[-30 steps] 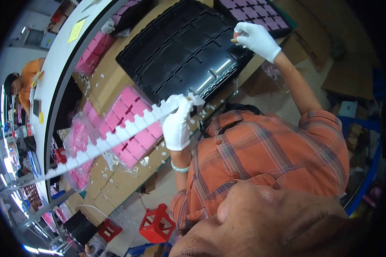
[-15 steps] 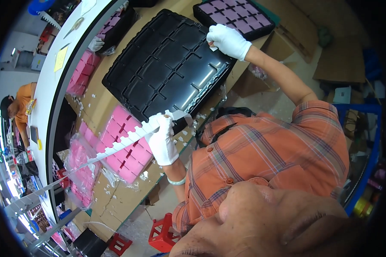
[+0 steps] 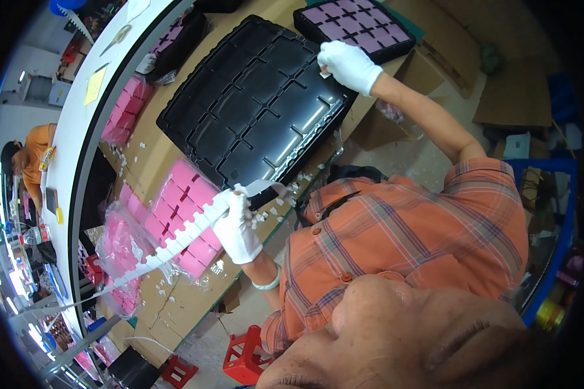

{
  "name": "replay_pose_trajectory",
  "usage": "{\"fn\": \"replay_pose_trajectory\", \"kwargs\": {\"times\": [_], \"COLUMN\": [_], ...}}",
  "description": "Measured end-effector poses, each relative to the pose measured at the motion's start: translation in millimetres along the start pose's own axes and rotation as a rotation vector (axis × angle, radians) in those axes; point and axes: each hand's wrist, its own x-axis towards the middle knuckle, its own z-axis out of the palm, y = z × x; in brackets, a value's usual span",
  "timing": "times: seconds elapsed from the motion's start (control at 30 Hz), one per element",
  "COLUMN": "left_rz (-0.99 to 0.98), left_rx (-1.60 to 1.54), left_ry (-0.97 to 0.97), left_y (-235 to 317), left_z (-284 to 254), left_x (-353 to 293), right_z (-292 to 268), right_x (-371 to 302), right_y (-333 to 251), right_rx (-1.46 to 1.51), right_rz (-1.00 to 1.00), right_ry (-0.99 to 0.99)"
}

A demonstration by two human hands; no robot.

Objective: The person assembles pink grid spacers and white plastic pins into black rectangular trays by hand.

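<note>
My left hand, in a white glove, is closed on a long white strip with a notched edge. The strip trails off to the lower left, over pink foam blocks, and its short end curls past my fingers. My right hand, also gloved, pinches a small white piece at the far right corner of a black plastic tray. This tray has moulded grooves and lies on the cardboard-covered table. My left hand is just off the tray's near corner.
A black tray of purple foam blocks sits beyond my right hand. Bagged pink foam lies at the left, with white scraps around. A white curved shelf runs along the left; another person is beyond it. Red stools stand below.
My left hand has moved slightly down and left, away from the tray, and the strip has shifted with it. My right hand has moved only slightly at the tray's corner.
</note>
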Motion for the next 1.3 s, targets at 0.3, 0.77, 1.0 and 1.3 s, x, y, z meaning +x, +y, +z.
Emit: {"fn": "replay_pose_trajectory", "kwargs": {"times": [0.3,0.77,1.0,1.3], "left_rz": [0.201,-0.241,-0.159,0.279], "left_rx": [0.08,1.389,0.581,1.378], "left_ry": [0.295,0.839,-0.064,0.375], "left_y": [-19.5,-50.9,-68.1,-132.1], "left_z": [-87.9,-349.8,-168.8,-169.6], "left_x": [6.5,-88.0,12.6,259.3], "right_z": [-1.4,-60.9,-60.0,-64.7], "right_x": [-1.1,-29.6,-112.1,-72.8], "right_y": [-3.3,11.3,85.6,-8.0], "right_rx": [-0.022,0.359,-0.042,0.17], "right_rz": [0.053,0.071,0.83,0.561], "right_ry": [-0.077,-0.287,-0.272,0.114]}}
